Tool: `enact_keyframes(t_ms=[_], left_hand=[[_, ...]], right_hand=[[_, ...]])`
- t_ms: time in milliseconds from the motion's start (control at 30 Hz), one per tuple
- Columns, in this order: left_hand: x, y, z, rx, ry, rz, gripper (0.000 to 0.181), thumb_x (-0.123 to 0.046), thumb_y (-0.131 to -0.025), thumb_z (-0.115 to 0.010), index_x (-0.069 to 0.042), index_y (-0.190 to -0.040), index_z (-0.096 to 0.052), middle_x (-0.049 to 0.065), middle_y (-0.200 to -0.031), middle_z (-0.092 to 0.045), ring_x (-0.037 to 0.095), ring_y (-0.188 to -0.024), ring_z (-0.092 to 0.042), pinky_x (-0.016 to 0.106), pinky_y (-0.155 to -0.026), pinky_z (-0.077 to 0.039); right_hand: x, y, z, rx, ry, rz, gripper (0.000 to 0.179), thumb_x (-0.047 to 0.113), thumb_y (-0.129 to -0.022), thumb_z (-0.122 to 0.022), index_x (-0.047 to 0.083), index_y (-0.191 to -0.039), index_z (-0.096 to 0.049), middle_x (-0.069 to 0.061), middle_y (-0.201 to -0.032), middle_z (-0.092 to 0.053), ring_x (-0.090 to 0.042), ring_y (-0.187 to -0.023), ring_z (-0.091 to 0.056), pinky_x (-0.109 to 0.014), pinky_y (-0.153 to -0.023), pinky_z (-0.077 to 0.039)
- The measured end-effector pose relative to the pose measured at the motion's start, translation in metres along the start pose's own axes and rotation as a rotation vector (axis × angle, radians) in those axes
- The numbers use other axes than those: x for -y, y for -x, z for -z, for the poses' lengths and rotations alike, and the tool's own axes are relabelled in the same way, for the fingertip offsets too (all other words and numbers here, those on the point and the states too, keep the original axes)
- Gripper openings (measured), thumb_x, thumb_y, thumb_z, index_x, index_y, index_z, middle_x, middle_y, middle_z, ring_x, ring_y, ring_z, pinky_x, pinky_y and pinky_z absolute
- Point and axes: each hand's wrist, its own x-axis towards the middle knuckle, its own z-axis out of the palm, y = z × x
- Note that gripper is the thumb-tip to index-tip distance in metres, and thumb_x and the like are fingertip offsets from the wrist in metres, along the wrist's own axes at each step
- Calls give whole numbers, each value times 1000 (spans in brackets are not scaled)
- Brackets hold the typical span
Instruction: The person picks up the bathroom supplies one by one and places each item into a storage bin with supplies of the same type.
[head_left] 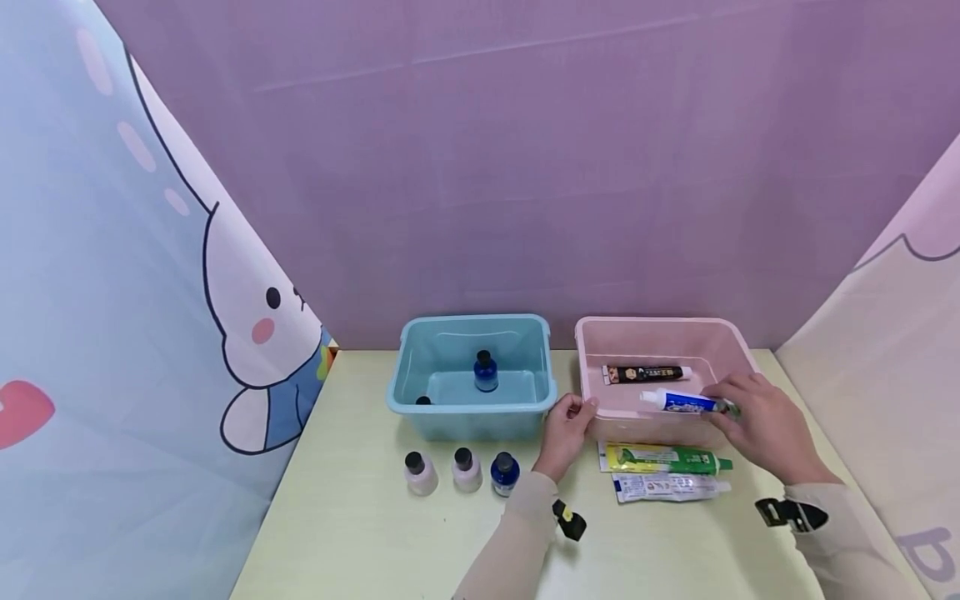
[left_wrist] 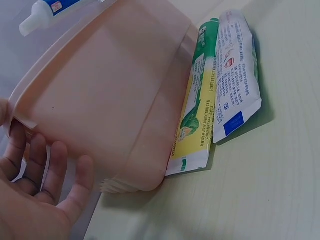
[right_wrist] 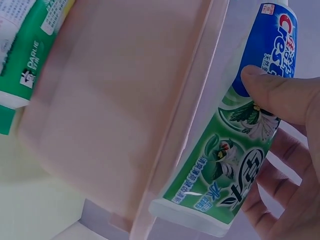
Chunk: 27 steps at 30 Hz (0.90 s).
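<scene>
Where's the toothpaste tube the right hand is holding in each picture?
Head: tube, right of centre, over the pink bin.
Left wrist: tube, top left, partly cut off.
Right wrist: tube, right side, in the right hand.
Shared landmark: the pink bin.

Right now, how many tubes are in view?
4: the black tube in the pink bin; the blue-green tube in the right hand, above that bin; the yellow-green tube and white tube on the table in front. The bin could hide others.
</scene>
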Motion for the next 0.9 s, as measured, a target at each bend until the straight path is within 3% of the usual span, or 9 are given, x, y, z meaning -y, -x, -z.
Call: enact_keyframes(t_ms=[333, 600, 900], left_hand=[[-1, 0, -3, -23, 9, 16, 23, -43, -100, -64, -21, -96, -64, -6, -95, -61, 13, -92, -57, 47, -94, -54], [3, -1, -4, -29, 22, 11, 24, -44, -99, -65, -20, -97, -65, -7, -99, -60, 12, -94, -57, 48, -97, -54], [2, 0, -4, -35, 22, 11, 26, -46, -99, -65, -21, -97, -65, -7, -102, -59, 13, -96, -56, 48, -97, -54]], right_hand=[[-6, -17, 1, 11, -9, 18, 33, 11, -66, -92, 6, -95, -77, -4, -87, -67, -24, -79, -58, -44, -66, -48], [-11, -26, 1, 35, -19, 7, 34, 11, -68, -91, 6, -99, -77, -4, -87, -68, -25, -78, -58, -44, -66, -48], [-17, -37, 1, 83, -8, -4, 35, 15, -71, -91, 7, -102, -77, -12, -101, -73, -35, -88, -65, -56, -73, -51]])
